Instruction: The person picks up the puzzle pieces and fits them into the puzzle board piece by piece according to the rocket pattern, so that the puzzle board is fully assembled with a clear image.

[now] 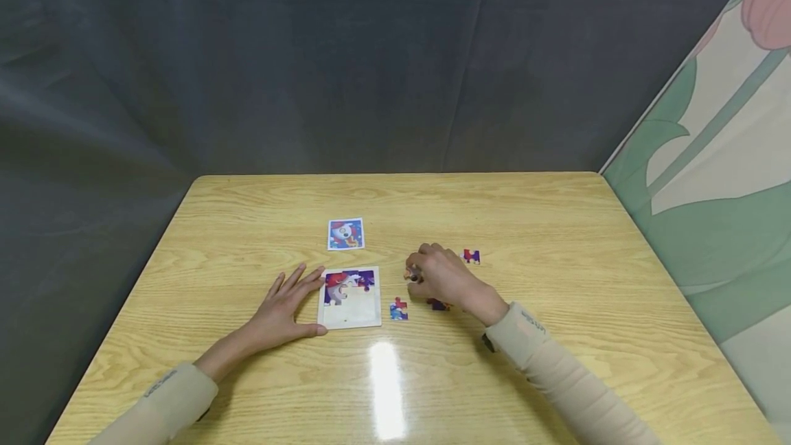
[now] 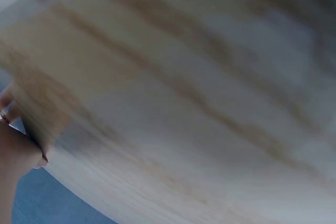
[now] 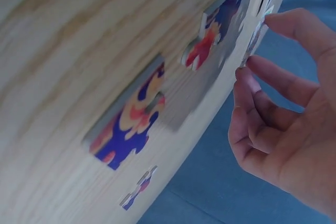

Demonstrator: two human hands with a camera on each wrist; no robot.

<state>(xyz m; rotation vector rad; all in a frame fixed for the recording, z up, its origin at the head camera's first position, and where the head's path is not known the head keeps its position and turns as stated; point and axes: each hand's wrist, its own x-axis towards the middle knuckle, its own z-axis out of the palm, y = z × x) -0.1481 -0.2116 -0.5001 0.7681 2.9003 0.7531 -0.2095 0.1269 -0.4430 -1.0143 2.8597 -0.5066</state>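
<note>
A white puzzle tray [image 1: 352, 313] lies on the table, with joined pieces [image 1: 336, 283] along its top and left side. My left hand [image 1: 281, 314] rests beside it, fingers spread, with fingertips and thumb at its left edge. In the left wrist view only part of the hand [image 2: 18, 153] shows, at the left border. Right of the tray, my right hand [image 1: 441, 277] pinches a jigsaw piece [image 1: 413, 273] between thumb and fingers. The right wrist view shows that piece [image 3: 255, 38] edge-on, so its picture is hard to see.
Loose jigsaw pieces lie around the right hand: a red and blue one [image 1: 399, 309] beside the tray, one [image 1: 439, 305] partly under the hand, and one [image 1: 472, 256] farther right. A square picture card [image 1: 346, 234] lies behind the tray. A dark curtain [image 1: 395, 60] hangs behind the table.
</note>
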